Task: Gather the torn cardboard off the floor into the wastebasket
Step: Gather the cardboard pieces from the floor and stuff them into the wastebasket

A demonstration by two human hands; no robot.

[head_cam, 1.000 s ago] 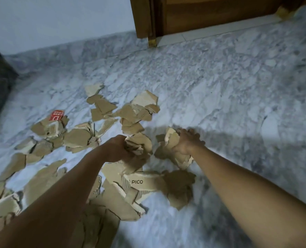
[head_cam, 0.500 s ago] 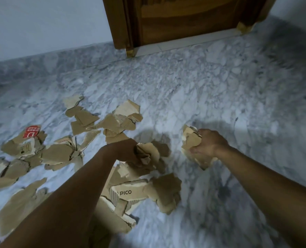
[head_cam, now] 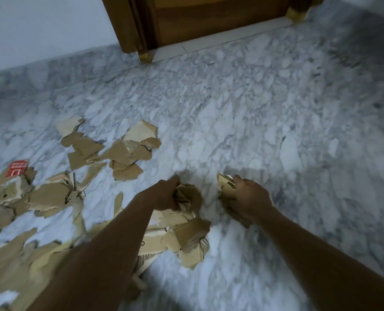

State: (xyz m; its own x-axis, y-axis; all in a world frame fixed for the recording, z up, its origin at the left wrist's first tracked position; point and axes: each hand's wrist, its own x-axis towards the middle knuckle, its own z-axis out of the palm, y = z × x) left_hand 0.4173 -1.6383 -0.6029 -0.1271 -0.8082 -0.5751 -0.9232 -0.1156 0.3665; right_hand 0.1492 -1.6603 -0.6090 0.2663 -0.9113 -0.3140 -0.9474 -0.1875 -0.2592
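Note:
Torn brown cardboard pieces [head_cam: 128, 151] lie scattered over the left half of the marble floor [head_cam: 254, 113]. My left hand [head_cam: 164, 194] grips a crumpled bunch of cardboard [head_cam: 187, 195] just above a heap of scraps [head_cam: 186, 234]. My right hand [head_cam: 247, 196] grips a second bunch of cardboard [head_cam: 226, 185], a short way to the right of the left one. One scrap at far left carries a red label [head_cam: 17, 168]. No wastebasket is in view.
A wooden door and its frame [head_cam: 209, 21] stand at the back, with a pale threshold strip below. A white wall [head_cam: 40, 30] runs along the back left. The right half of the floor is bare marble.
The view has swung to the right, so the scraps sit further left in frame. My right hand with its bunch has dropped slightly lower and nearer my left hand. Both grips are unchanged.

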